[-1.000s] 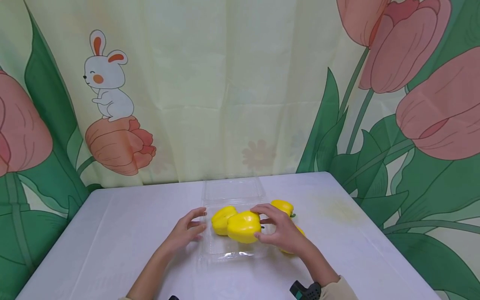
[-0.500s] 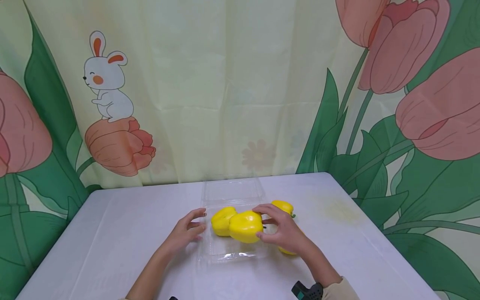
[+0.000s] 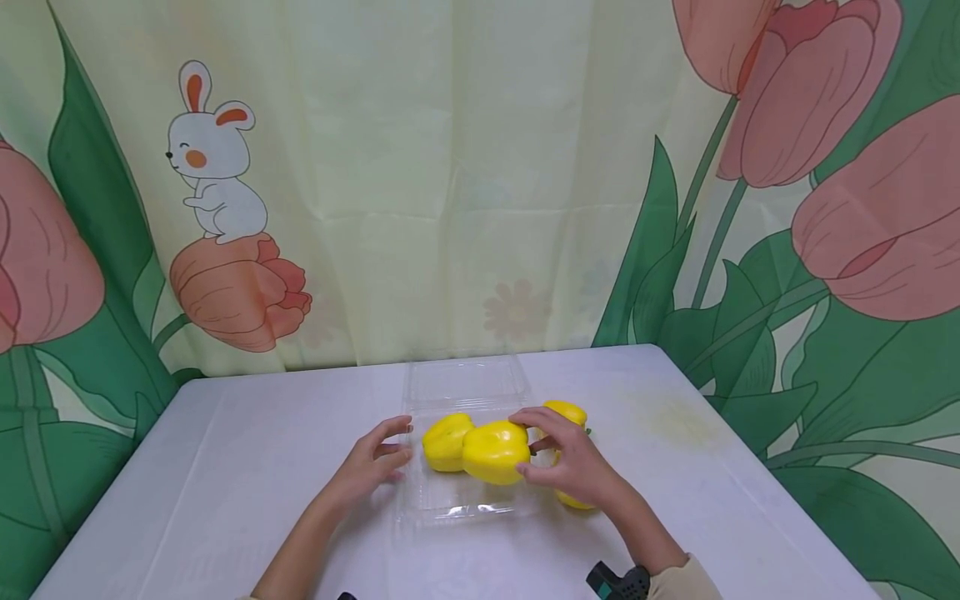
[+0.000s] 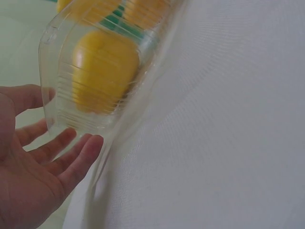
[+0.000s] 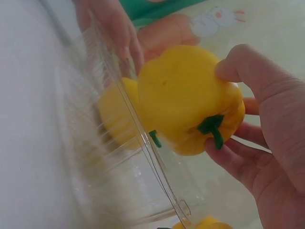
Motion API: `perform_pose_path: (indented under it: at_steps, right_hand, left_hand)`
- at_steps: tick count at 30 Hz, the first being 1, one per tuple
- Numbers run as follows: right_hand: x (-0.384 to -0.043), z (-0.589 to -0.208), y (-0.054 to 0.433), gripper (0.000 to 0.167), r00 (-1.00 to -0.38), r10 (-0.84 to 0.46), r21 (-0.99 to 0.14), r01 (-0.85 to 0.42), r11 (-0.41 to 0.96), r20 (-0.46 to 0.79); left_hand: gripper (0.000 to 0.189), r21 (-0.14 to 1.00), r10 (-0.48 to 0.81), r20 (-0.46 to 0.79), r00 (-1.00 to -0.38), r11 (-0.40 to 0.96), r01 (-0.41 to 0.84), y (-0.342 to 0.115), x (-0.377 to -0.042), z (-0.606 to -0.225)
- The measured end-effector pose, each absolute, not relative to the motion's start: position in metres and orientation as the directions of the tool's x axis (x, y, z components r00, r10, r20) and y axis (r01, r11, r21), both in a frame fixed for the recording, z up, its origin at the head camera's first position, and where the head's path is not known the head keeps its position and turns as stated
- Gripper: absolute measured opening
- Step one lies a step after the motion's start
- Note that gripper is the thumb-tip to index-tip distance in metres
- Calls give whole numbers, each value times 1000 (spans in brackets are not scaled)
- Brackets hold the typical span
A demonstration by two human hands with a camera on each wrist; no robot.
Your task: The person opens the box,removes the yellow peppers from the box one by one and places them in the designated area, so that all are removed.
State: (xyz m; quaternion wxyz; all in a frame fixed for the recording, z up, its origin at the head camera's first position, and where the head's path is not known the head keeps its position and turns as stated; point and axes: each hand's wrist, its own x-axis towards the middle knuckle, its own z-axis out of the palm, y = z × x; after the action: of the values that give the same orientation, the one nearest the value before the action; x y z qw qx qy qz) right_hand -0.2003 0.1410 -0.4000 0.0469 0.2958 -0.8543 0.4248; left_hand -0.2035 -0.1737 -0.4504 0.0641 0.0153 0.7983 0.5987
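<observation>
Two hands work over the pale bench point(image 3: 247, 475), and up close it's the right hand point(image 3: 566, 454) with the action, pinching one yellow pepper point(image 3: 496, 452) between thumb and fingertips near its stem end. Look at that shine! I'd call it light and fairly firm, smooth enough to slip if the pinch goes slack, and a hard squeeze might dent it; the broad shoulders around the stem look the surest place to take hold. It sits just ahead of the palm, to the left of the fingers, green stem turned back toward the hand, body up above the rim of the clear container point(image 3: 472, 510). Across on the other side, the left hand point(image 3: 371, 458) is loosely spread at the container's left wall; whether the fingertips actually press the plastic, I can't tell. Inside lies a second pepper point(image 3: 444, 442), overlapped by the held one from above, contact unclear. Out beyond the right hand, another yellow pepper point(image 3: 565, 411) rests on the bench, and at the far edge lies the clear lid point(image 3: 468, 379), folded back before the printed curtain point(image 3: 390, 167).
</observation>
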Motion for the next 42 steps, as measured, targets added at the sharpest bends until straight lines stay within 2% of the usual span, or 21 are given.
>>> perform_pose_path:
  at_steps: [42]
  right_hand:
    - [-201,-399,163,55,-835,-425,-665,-541,515,350]
  left_hand:
    - [52,953,106,-97,-990,295,-62,-174,-206,-451]
